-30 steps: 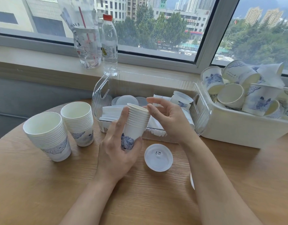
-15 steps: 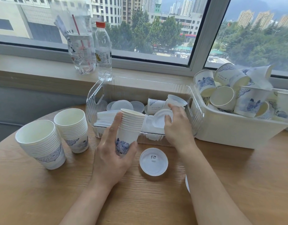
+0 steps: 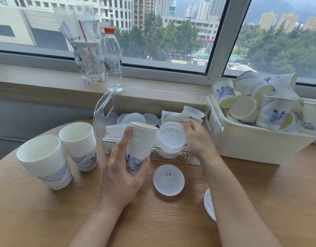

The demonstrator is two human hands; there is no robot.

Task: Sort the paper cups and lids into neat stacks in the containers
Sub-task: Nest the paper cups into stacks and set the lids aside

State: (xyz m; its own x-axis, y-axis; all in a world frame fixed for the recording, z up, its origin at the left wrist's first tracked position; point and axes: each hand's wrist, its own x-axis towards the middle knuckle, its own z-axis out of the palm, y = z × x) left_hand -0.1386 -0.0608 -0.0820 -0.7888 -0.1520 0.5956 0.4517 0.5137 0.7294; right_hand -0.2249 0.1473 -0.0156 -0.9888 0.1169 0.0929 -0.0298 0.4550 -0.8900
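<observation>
Your left hand (image 3: pixel 125 173) grasps the nested paper-cup stack (image 3: pixel 142 141) at table centre, thumb and fingers wrapped round its lower wall. At its 3 o'clock, your right hand (image 3: pixel 198 139) pinches a translucent plastic lid (image 3: pixel 171 135) by the rim over the clear bin (image 3: pixel 214 125). The lid looks featherlight, slick and flexible, so hold it by the edge. Squeeze the cups gently; thin walls probably crumple.
</observation>
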